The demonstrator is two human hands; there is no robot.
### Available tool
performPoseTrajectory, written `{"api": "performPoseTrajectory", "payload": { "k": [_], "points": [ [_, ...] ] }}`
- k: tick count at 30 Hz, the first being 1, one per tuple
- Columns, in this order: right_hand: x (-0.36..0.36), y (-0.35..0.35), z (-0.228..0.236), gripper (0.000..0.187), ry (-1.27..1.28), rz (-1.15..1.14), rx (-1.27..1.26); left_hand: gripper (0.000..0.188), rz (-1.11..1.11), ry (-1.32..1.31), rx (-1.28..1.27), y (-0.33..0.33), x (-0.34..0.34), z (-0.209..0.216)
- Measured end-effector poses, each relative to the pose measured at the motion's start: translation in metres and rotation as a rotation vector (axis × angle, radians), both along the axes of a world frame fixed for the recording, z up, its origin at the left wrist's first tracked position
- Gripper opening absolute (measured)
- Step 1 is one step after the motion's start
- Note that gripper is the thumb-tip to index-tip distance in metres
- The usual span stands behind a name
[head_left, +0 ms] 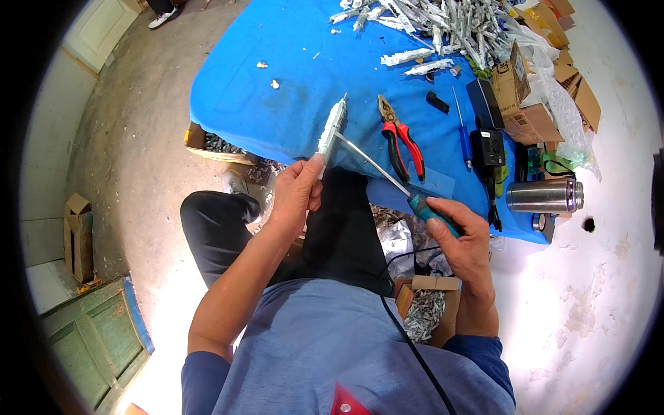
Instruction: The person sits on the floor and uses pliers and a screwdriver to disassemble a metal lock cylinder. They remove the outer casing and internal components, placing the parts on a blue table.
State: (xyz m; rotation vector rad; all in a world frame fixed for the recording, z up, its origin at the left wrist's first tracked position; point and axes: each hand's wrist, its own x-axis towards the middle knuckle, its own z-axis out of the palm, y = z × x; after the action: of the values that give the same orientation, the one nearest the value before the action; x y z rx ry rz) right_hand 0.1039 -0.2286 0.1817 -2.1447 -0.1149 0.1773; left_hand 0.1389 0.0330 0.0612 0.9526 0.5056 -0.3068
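Note:
Between the thumb and fingers of my left hand (299,188) is the lower end of a long, narrow whitish-grey piece (332,128), crusted on its surface and tilted up over the near edge of the table. My right hand (460,235) grips the teal and black handle of a screwdriver (377,168). Its shaft points up and left, and the tip meets the side of the whitish piece. On the blue cloth just beyond lie pliers (401,138) with red and black handles, jaws pointing away from me.
Similar whitish pieces (449,28) are heaped at the far right. A blue-handled screwdriver (465,142), a black power adapter (489,147) and a steel flask (544,196) line the table's right side. Below stand a box of dark bits (214,146) and a carton of silvery scraps (425,315).

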Motion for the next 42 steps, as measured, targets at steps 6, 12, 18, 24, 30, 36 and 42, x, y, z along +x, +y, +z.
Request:
{"api": "performPoseTrajectory", "payload": {
  "k": [6,12,18,24,30,36,42],
  "points": [
    [0.007,0.002,0.007,0.028,-0.063,0.041,-0.057,0.034,0.004,0.004,-0.011,0.0,0.0,-0.001],
    [0.013,0.007,0.015,0.028,-0.107,0.084,-0.099,0.034,-0.002,-0.001,-0.005,0.001,0.0,-0.002],
    [0.014,0.008,0.02,0.028,-0.108,0.089,-0.108,0.034,-0.006,0.002,-0.022,0.002,0.0,-0.002],
    [0.014,0.005,0.017,0.028,-0.067,0.06,-0.086,0.034,-0.004,-0.008,-0.025,0.001,0.0,-0.001],
    [0.013,0.002,0.015,0.027,-0.028,0.027,-0.081,0.034,0.022,-0.017,0.013,-0.002,0.0,-0.004],
    [0.007,-0.001,0.006,0.028,0.004,-0.032,-0.044,0.034,0.017,-0.048,0.108,-0.005,-0.002,-0.002],
    [0.002,0.0,0.002,0.032,0.069,-0.152,0.108,0.035,0.032,-0.13,0.305,-0.008,-0.003,-0.01]
  ]
}}
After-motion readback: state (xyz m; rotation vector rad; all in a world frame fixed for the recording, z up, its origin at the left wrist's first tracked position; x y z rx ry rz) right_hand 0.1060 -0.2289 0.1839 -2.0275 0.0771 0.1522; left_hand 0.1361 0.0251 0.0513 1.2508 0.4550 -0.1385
